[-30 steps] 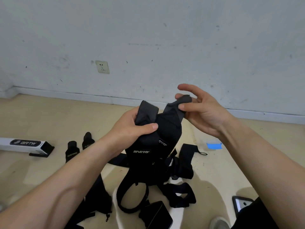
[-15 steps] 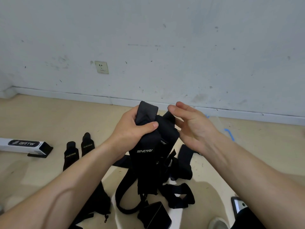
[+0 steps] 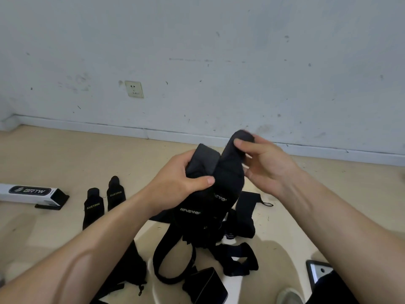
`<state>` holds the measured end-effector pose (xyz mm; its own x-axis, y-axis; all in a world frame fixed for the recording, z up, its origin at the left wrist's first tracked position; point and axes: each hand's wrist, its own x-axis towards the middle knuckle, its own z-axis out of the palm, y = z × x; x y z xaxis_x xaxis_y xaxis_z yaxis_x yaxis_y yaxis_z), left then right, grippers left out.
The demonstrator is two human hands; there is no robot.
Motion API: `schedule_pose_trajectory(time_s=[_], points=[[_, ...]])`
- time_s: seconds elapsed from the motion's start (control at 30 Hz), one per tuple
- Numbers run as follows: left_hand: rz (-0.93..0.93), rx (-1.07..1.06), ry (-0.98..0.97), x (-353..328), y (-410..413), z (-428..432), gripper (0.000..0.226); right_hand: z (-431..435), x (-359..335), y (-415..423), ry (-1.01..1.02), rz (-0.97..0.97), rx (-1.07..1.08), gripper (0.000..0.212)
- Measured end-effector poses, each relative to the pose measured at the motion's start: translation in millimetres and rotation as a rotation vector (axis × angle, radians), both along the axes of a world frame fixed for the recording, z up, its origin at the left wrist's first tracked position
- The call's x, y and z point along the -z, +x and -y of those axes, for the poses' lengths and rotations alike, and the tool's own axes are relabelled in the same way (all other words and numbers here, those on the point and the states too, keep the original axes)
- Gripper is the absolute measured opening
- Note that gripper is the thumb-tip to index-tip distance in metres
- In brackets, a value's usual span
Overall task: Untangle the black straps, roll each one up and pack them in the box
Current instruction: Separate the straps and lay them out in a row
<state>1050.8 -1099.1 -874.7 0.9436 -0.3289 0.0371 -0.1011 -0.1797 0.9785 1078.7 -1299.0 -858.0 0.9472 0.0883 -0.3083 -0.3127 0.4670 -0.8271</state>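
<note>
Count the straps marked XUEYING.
2. The nearer XUEYING strap lies on the floor right of the white box; the farther XUEYING strap lies beside it, closer to the wall. Others may be hidden behind the left forearm or in the tangle.

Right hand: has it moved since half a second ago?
Yes. Against the wall socket, which stays put, the right hand has shifted slightly right, away from it, and now pinches a strap end lifted to the baseboard line.

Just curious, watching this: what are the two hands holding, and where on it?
The tangled black straps: the left hand grips one folded top end, and the right hand pinches the other top end.
</note>
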Motion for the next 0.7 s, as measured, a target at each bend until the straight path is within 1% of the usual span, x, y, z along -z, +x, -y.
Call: schedule_pose_trajectory(time_s=[0.1,0.2,0.27,0.33,0.4,0.43,0.5,0.57,0.63,0.7], points=[[-0.099,-0.052,-0.029,9,1,3,0.022,1,-9,-3,0.073,0.082,0.008,0.027],[-0.202,-0.241,-0.049,14,4,5,0.006,0,-20,-6,0.04,0.164,0.042,0.03],[-0.257,-0.373,-0.066,12,8,4,0.019,7,-29,-7,-0.076,0.241,0.033,0.031],[-0.298,-0.439,-0.101,6,11,1,0.033,12,-36,-13,-0.247,0.296,-0.056,0.03],[-0.284,-0.436,-0.118,3,14,0,0.037,11,-41,-23,-0.354,0.306,-0.21,0.028],[-0.275,-0.425,-0.134,3,14,2,0.037,9,-43,-28,-0.363,0.283,-0.291,0.028],[-0.253,-0.402,-0.166,4,12,6,0.033,2,-45,-35,-0.303,0.21,-0.403,0.029],[-0.225,-0.369,-0.212,7,11,12,0.026,-5,-45,-37,-0.246,0.17,-0.384,0.025],[-0.203,-0.321,-0.293,9,9,18,0.022,-12,-41,-36,-0.311,0.205,-0.272,0.017],[-0.183,-0.267,-0.339,9,6,23,0.021,-18,-34,-33,-0.393,0.256,-0.182,0.018]])
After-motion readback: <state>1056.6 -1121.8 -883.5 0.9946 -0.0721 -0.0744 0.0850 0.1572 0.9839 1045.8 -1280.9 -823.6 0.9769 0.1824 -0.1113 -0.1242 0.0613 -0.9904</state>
